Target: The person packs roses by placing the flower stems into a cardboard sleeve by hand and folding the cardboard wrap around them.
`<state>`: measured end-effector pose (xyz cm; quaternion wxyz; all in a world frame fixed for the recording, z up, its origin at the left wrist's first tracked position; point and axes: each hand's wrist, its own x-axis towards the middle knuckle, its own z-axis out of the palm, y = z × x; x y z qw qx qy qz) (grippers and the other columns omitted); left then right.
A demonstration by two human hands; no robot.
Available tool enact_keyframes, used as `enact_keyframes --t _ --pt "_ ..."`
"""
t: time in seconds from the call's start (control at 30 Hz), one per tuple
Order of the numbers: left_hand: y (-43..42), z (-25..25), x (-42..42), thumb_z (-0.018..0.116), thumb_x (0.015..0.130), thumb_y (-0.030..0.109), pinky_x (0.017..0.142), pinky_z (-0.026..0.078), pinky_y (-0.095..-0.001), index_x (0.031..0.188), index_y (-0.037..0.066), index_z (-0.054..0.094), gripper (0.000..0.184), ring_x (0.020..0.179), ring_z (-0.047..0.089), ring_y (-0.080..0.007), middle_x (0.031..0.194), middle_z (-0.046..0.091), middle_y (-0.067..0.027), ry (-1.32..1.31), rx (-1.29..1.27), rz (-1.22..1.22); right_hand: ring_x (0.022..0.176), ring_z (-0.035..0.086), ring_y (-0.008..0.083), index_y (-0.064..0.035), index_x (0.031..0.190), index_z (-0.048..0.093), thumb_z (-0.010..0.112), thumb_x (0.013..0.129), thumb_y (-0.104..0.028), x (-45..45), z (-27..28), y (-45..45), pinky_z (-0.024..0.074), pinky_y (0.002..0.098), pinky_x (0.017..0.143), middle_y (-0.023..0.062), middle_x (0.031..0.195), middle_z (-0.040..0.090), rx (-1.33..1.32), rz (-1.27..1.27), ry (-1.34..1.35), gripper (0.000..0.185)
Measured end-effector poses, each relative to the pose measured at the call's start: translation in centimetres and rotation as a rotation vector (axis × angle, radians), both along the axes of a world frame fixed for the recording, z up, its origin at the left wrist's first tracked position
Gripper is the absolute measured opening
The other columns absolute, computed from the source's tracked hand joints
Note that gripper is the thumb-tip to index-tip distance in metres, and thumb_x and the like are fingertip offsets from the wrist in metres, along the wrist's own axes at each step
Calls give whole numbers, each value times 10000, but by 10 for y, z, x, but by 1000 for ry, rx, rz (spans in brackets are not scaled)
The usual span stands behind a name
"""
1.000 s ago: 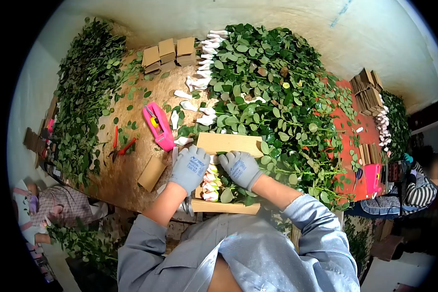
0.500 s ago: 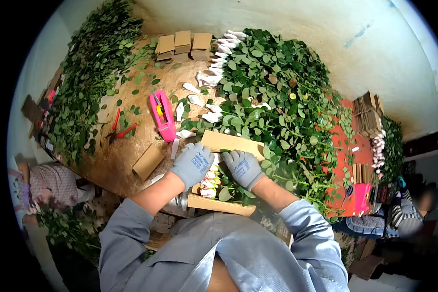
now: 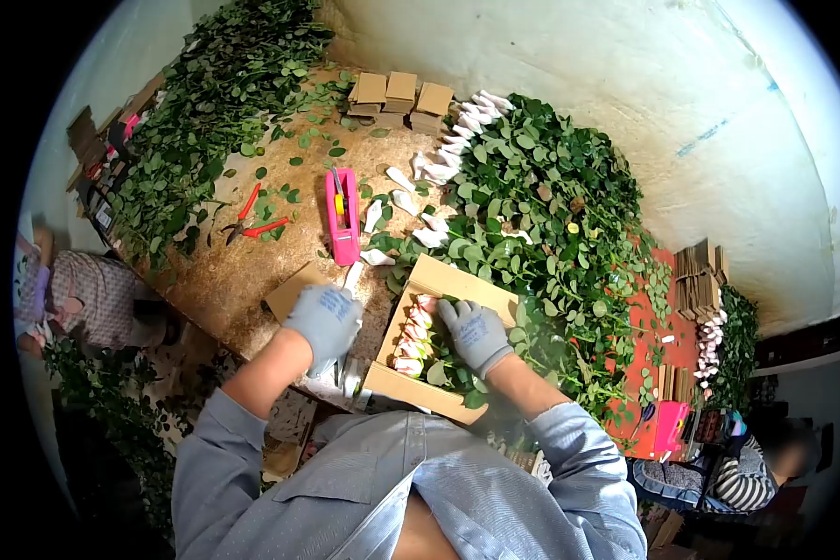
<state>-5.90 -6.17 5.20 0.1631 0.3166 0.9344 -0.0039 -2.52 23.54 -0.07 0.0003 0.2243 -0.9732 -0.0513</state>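
An open cardboard box (image 3: 397, 385) sits in front of me, tilted, with a row of pale pink rose heads (image 3: 414, 334) along its left side and leafy stems to their right. My right hand (image 3: 477, 334), in a grey glove, lies over the stems and leaves with its fingers apart. Left of the box is my left hand (image 3: 325, 320), also gloved, beside a flat cardboard piece (image 3: 294, 287) and just below a white strip (image 3: 353, 275). Its fingers point down, mostly hidden, so their grip cannot be made out.
A pink tape dispenser (image 3: 343, 219) and red-handled pruners (image 3: 252, 222) lie on the table (image 3: 275, 252). White-wrapped rose heads (image 3: 471, 117) line a leafy pile (image 3: 551, 177). Cardboard stacks (image 3: 399, 96) stand behind. One person (image 3: 751, 471) is at right, another (image 3: 93, 289) at left.
My left hand has come off the roses and moved left toward the cardboard piece. My right hand stays on the stems. The view has shifted, and more of the rose heads shows.
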Motion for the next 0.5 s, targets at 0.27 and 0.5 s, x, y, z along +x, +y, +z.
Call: enact_keyframes --t 0.27,0.5 --pt "33 -8 20 662 893 252 888 497 -455 1060 111 695 221 1005 640 -311 991 672 -88 98 380 -74 1078 639 312 -87 1467 528 629 914 -216 27 35 -17 531 425 860 139 1170 638 -86 -113 -76 577" --pt "72 -21 27 688 871 229 1005 458 -461 1319 71 607 482 1275 517 -331 1381 545 -131 83 485 -169 1047 606 355 -46 1250 613 682 860 -140 69 49 0 496 469 902 168 1166 630 -421 -376 245 407"
